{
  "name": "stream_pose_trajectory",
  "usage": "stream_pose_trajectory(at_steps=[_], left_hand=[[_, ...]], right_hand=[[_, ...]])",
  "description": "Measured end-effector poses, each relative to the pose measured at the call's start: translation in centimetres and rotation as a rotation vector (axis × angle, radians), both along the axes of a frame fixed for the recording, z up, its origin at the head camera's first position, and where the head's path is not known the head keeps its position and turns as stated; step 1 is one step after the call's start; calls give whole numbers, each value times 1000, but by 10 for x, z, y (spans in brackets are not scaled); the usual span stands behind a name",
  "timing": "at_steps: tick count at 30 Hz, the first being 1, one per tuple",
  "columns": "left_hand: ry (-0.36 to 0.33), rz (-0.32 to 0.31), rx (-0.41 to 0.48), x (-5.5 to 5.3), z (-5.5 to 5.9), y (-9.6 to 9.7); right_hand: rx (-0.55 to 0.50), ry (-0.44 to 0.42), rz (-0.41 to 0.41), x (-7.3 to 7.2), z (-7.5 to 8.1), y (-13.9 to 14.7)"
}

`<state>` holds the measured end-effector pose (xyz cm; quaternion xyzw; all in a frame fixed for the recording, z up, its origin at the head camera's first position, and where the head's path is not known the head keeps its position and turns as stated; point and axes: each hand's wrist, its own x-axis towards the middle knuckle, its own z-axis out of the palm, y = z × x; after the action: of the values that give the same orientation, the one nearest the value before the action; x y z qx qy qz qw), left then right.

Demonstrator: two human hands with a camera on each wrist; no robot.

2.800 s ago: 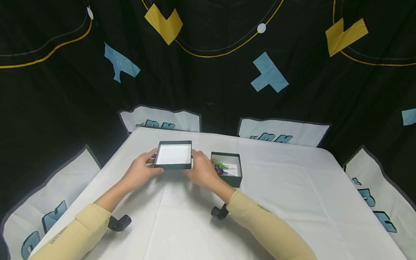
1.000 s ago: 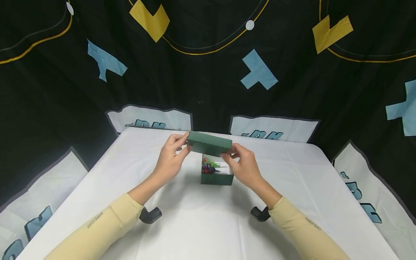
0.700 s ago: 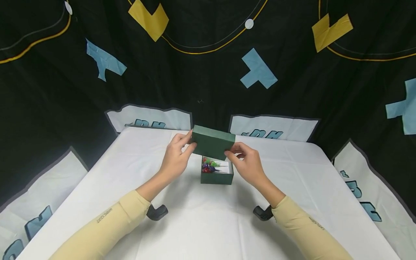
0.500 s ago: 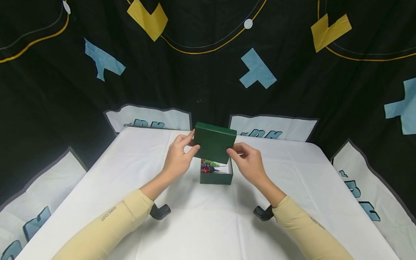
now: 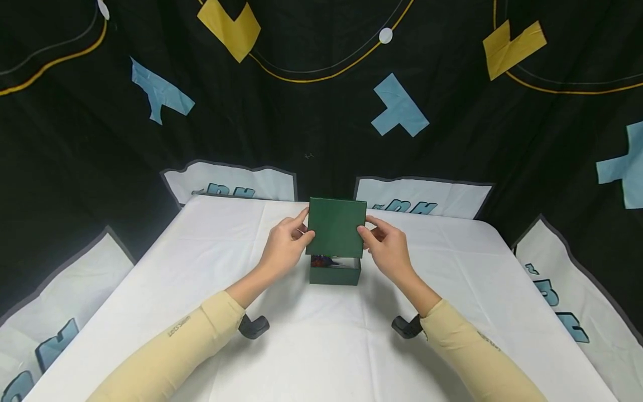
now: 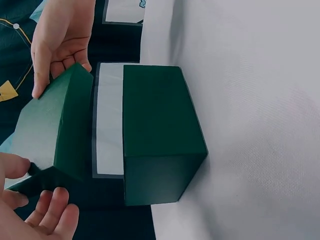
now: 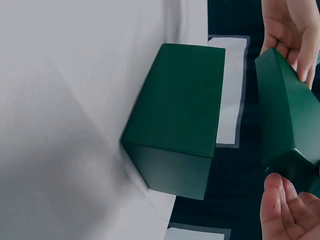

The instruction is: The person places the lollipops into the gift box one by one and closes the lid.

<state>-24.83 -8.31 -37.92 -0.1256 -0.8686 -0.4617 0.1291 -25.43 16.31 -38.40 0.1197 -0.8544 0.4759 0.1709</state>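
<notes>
My left hand (image 5: 285, 244) pinches the left side of a square dark green box lid (image 5: 336, 228), and my right hand (image 5: 389, 248) pinches its right side. The lid is held up with its flat top facing me, tilted above a matching green box (image 5: 334, 276) on the table. Through a narrow gap under the lid show red and dark purple small items (image 5: 321, 261) and the white inside of the box; the remainder is hidden. Both wrist views show a gap between the raised lid (image 6: 40, 125) and the box (image 7: 175, 100).
A white cloth (image 5: 311, 346) covers the table. A black curved piece (image 5: 253, 327) sits at my left wrist, with another black piece (image 5: 406, 328) at my right wrist. Behind the table hangs a dark curtain (image 5: 311, 128) with coloured paper shapes.
The lid, first held with its white inside showing left of the box, was turned over and brought above it. In the last half second it levelled and lowered, covering more of the contents.
</notes>
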Motion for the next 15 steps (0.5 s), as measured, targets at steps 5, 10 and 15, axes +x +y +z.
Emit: stream_pose_trajectory(at_steps=[5,10,15], left_hand=[[-70,-4,7,-5,-3,2],[-137,-11,1,-10,-7,2],[-217,-11,3,-14,-12,0]], right_hand=[[19,-57,-20,-3,-2,0],[50,-110,-47,-7,-5,-1],[104,-197,-47,-12,-9,-1]])
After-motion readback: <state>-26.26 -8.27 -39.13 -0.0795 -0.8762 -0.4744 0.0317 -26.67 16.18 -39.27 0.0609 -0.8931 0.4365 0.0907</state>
